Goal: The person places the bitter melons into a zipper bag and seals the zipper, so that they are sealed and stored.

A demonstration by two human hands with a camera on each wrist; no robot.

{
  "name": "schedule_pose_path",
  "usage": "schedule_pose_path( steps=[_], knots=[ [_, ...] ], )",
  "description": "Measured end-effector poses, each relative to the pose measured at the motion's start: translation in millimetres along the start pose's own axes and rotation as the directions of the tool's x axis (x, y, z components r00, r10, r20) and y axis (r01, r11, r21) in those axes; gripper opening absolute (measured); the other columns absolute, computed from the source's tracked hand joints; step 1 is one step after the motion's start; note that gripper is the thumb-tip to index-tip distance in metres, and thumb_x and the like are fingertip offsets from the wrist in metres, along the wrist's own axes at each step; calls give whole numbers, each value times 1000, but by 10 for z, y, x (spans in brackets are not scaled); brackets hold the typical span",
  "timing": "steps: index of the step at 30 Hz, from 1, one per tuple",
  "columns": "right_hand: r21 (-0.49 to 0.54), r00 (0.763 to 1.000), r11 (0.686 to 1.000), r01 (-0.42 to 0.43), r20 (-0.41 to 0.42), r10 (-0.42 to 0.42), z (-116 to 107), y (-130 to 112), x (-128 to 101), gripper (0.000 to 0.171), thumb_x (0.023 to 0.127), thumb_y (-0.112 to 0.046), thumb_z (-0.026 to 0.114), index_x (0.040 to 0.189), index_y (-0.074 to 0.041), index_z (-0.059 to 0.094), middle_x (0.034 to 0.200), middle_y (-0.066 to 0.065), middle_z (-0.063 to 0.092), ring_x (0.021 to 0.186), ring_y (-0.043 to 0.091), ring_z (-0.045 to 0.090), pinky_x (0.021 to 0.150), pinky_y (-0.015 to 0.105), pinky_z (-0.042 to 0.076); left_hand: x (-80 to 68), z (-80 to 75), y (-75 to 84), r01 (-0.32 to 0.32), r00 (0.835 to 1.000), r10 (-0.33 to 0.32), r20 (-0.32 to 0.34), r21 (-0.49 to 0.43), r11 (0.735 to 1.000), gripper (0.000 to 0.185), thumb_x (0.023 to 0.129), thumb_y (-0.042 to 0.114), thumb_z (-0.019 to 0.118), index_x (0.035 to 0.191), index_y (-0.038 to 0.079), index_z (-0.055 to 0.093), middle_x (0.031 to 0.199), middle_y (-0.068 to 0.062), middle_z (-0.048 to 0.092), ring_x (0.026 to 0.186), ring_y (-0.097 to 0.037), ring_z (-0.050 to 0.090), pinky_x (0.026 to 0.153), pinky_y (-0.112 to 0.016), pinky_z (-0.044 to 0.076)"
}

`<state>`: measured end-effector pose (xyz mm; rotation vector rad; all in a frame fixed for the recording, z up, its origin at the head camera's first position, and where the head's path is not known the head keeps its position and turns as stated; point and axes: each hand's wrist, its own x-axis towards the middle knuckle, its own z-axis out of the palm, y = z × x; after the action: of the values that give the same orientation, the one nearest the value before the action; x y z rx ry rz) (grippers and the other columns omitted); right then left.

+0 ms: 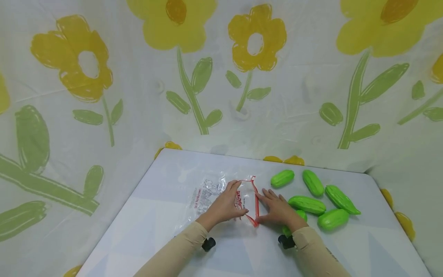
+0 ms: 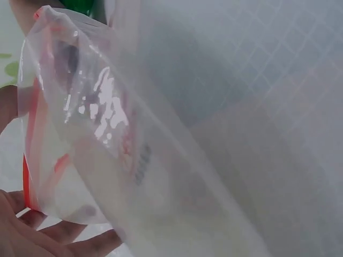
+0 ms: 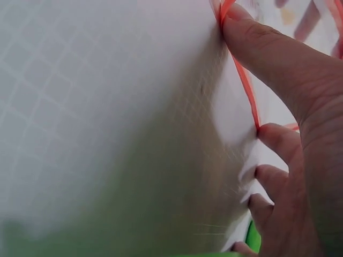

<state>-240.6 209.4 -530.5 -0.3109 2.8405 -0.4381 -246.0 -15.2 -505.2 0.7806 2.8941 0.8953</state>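
At the lower centre of the head frame, a clear plastic bag with printed line drawings and a red-edged mouth (image 1: 204, 196) is being held in the curve of a bare left hand (image 1: 221, 204), its thumb and index finger being spread across the opening. On the right side of that mouth, the red edge is being touched by the thumb and fingers of a bare right hand (image 1: 278, 211), which are being held wide apart; whether the edge is also being pinched there cannot be told. Between the two hands, the mouth is being held wide. At the lower right, several glossy, oblong, bright-green vegetables (image 1: 313, 183) are being seen on the pale tabletop with blue shapes (image 1: 242, 261), the nearest being partly covered by the right hand. Across the upper frame, a white sheet with yellow flowers (image 1: 290, 100) is being shown.
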Motion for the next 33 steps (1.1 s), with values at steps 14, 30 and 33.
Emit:
schedule_pose_path(
  steps=[14, 30, 33],
  knots=[
    [3, 1000, 1000, 13, -16, -13, 8, -10, 10, 99, 59, -67, 71, 143, -28, 37, 153, 4, 23, 142, 30, 9, 111, 58, 6, -7, 79, -146, 6, 999, -5, 38, -38, 999, 101, 70, 49, 75, 149, 24, 16, 152, 5, 17, 104, -14, 52, 89, -34, 49],
    [1, 1000, 1000, 19, -22, -19, 26, -3, -5, 97, 61, -65, 72, 143, -26, 38, 152, 6, 25, 141, 31, 11, 111, 57, 9, -17, 143, -187, 2, 998, -3, 59, 4, 1000, 106, 69, 55, 74, 150, 23, 14, 153, 6, 15, 94, -13, 54, 83, -32, 50],
    [5, 999, 1000, 22, -27, -21, 28, -3, -12, 96, 62, -65, 72, 143, -26, 38, 152, 6, 25, 141, 31, 11, 111, 57, 9, -21, 144, -191, -2, 998, 2, 57, 6, 1000, 106, 69, 55, 73, 150, 21, 14, 153, 6, 15, 93, -13, 54, 82, -32, 51]
  ],
)
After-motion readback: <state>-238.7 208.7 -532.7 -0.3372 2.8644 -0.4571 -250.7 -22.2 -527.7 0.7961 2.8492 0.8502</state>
